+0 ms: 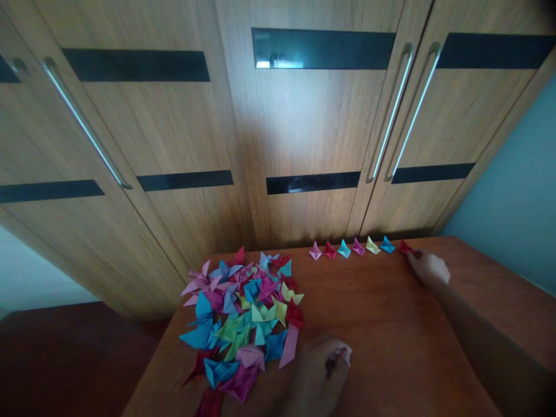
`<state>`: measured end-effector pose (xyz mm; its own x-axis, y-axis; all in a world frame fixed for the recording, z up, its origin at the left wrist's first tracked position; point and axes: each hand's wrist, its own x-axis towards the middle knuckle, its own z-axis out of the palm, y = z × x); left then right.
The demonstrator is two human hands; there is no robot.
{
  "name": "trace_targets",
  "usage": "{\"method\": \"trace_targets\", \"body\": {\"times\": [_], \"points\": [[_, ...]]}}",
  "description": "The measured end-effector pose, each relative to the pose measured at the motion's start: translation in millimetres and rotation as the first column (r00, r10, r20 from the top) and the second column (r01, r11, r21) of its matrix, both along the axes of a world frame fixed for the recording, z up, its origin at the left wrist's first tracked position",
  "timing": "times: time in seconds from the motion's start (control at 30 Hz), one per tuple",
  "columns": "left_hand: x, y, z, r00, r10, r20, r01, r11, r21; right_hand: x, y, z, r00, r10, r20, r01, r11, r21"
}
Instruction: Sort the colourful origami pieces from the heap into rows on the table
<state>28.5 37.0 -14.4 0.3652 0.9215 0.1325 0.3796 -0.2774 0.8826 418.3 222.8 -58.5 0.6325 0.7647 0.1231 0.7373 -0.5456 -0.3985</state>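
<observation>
My right hand (429, 267) is closed on a small red paper piece (405, 247) at the right end of a row along the table's back edge. To its left stand a blue piece (387, 245), a yellow one (372, 245), a purple one (358, 247) and several more. My left hand (324, 368) is curled above the table near its front, fingers together, with something small and pale pink at the fingertips, too blurred to name surely. Left of it lies a heap of folded paper pieces (254, 313) in many colours, a long pink one (289, 346) nearest my hand.
The brown wooden table (369, 324) meets a wooden wardrobe (304, 127) with dark strips and metal handles (393, 116) at its back. A pale blue wall (512, 185) rises on the right. Dark floor (73, 359) shows at the left.
</observation>
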Motion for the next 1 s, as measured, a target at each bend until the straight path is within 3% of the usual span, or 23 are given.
{"method": "trace_targets", "body": {"times": [0.5, 1.0], "points": [[-2, 3, 4.1, 1.000, -0.025, 0.004, 0.025, 0.994, -0.106, 5, 17, -3.5, 0.998, 0.005, 0.062, 0.001, 0.995, -0.099], [-2, 4, 6.0, 0.999, -0.033, 0.001, 0.033, 0.992, -0.123, 10, 18, -7.1, 0.999, -0.022, -0.028, 0.022, 1.000, -0.005]]}}
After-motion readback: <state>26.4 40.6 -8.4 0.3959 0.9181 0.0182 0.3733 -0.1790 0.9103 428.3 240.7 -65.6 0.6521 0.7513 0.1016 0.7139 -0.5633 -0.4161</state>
